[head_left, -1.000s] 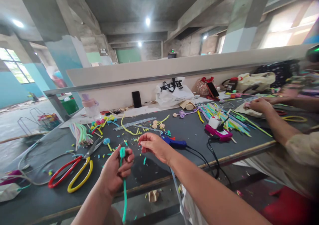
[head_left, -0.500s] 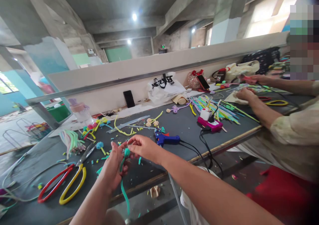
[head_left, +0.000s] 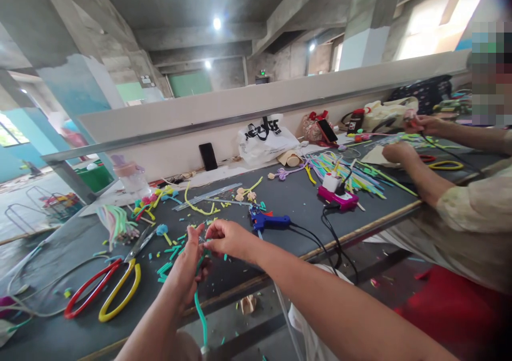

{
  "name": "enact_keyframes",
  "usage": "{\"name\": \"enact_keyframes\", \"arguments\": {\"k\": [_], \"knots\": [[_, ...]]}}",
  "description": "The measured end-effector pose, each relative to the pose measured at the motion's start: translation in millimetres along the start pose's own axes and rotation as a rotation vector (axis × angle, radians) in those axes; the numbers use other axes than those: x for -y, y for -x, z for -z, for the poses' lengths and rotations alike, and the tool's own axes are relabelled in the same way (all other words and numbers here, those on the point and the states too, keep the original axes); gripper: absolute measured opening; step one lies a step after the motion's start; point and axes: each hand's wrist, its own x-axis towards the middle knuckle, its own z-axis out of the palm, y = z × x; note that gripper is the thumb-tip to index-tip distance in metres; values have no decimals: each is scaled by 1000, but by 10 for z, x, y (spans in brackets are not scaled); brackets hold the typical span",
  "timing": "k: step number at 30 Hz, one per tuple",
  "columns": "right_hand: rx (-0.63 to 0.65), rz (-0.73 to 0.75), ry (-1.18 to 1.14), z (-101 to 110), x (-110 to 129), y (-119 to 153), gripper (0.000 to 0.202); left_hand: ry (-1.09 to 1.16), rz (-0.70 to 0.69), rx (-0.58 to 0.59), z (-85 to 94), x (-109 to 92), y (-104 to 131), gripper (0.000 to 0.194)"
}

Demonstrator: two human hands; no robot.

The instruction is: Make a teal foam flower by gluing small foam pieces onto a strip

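My left hand [head_left: 192,262] is closed around a green pipe cleaner [head_left: 201,318], its fingers curled and the thumb pointing up. The long tail of the stem hangs below the hand, past the table's front edge, with a pale tip. My right hand [head_left: 230,239] meets it from the right, thumb and forefinger pinched at the stem's upper end. The fingers hide most of that end. Short green cut pieces [head_left: 165,269] lie just left of my hands. A blue hot glue gun [head_left: 270,221] rests on the table beyond my right hand.
Large scissors with red and yellow handles [head_left: 120,291] lie open at the left. Behind are a bundle of pale pipe cleaners [head_left: 116,225], a bottle [head_left: 131,177] and a phone [head_left: 208,157]. A pink power strip [head_left: 338,198] trails black cords. A co-worker's hands [head_left: 400,152] work at the right.
The green wound knob that showed between my fingers is now hidden by them. My hands stay close together. The co-worker's farther hand has risen and moved right.
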Motion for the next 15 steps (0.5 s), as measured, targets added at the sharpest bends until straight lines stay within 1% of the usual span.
{"name": "enact_keyframes", "arguments": {"k": [5,7,11,15], "knots": [[6,0,65,5,-32,-12,3,-21,-34,-2,2,6,24,75],[-3,2,99,9,-53,-21,5,-39,-46,-6,12,24,19,74],[-30,2,159,6,-88,-40,9,-42,-71,36,44,64,-23,72],[-26,-1,188,2,-94,-53,9,-46,-4,44,57,68,-96,71]]}}
